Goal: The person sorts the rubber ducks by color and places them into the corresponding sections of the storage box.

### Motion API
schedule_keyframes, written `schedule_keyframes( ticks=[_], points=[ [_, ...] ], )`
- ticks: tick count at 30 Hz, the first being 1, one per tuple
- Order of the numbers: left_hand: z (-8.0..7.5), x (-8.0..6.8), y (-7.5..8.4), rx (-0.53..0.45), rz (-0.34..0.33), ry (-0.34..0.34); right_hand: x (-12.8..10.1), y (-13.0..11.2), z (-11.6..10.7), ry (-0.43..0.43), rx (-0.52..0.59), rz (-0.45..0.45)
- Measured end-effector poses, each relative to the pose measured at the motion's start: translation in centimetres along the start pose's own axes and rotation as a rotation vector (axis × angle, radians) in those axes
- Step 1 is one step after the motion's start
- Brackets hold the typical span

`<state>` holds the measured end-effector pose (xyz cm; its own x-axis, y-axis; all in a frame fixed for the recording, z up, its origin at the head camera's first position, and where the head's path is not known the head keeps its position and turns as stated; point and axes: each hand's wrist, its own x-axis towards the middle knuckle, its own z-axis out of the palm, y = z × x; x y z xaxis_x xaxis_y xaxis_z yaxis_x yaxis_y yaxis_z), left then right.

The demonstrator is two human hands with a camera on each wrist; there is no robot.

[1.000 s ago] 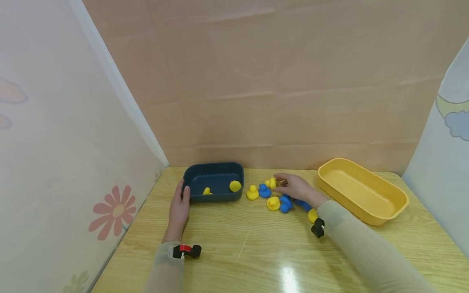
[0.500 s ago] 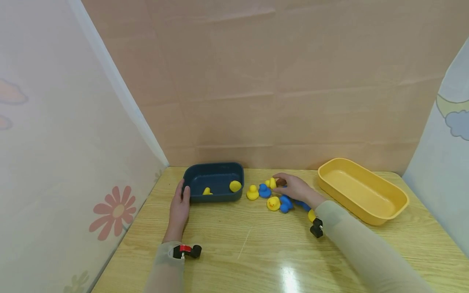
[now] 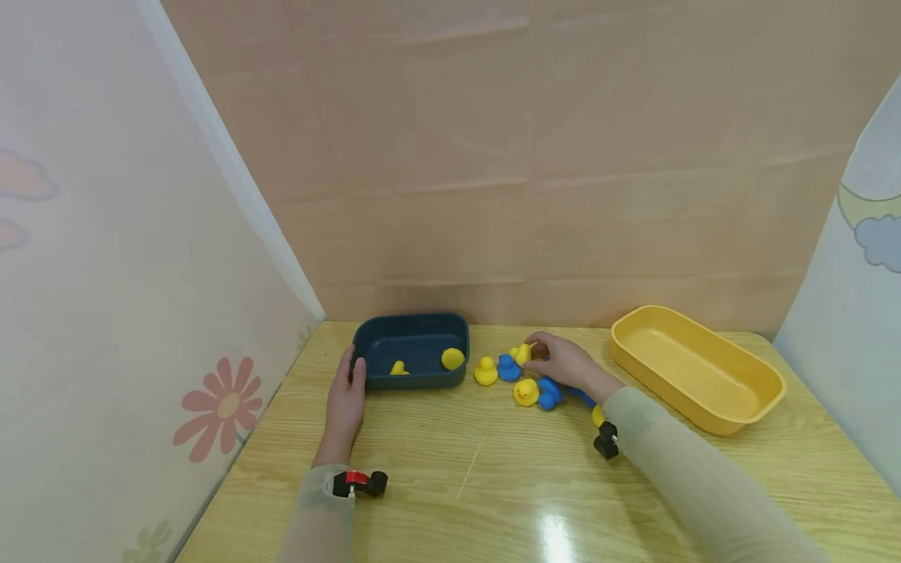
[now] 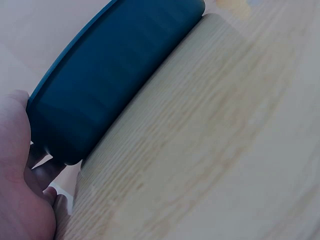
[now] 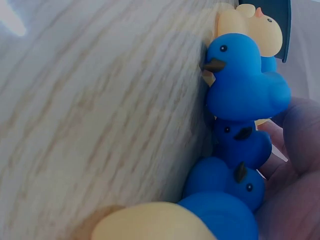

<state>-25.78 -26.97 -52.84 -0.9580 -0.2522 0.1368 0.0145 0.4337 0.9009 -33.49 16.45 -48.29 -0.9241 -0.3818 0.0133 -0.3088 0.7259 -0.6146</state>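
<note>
My left hand (image 3: 345,395) lies along the left end of a dark blue bin (image 3: 404,382), the thumb at its front corner and the fingers past the end wall. Two yellow rubber ducks lie in the bin, one (image 3: 453,359) at the right wall and another (image 3: 399,368) near the front. Over the duck group, my right hand (image 3: 566,362) has thumb and index finger at either side of a yellow rubber duck (image 3: 521,354), pinching it. The right wrist view shows blue ducks (image 5: 245,82) beside the palm; most of the pinched duck is hidden there.
Around the right hand stand a yellow duck (image 3: 486,371), a blue duck (image 3: 508,367), a yellow duck with its face up (image 3: 525,392) and a tipped blue duck (image 3: 549,393). A yellow bin (image 3: 693,375) stands to the right, close to the back wall (image 3: 535,156).
The right hand has shifted slightly left and its fingertips have come in on the yellow duck, which now leans a little. The left hand and the bins stay put.
</note>
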Motion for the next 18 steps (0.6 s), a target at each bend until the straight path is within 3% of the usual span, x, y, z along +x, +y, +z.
schedule_keyframes(
  ticks=[18],
  points=[
    [0.05,0.11,-0.12,-0.008,0.006,0.003,0.50,0.36,0.43,0.044,-0.047,0.004]
  ],
)
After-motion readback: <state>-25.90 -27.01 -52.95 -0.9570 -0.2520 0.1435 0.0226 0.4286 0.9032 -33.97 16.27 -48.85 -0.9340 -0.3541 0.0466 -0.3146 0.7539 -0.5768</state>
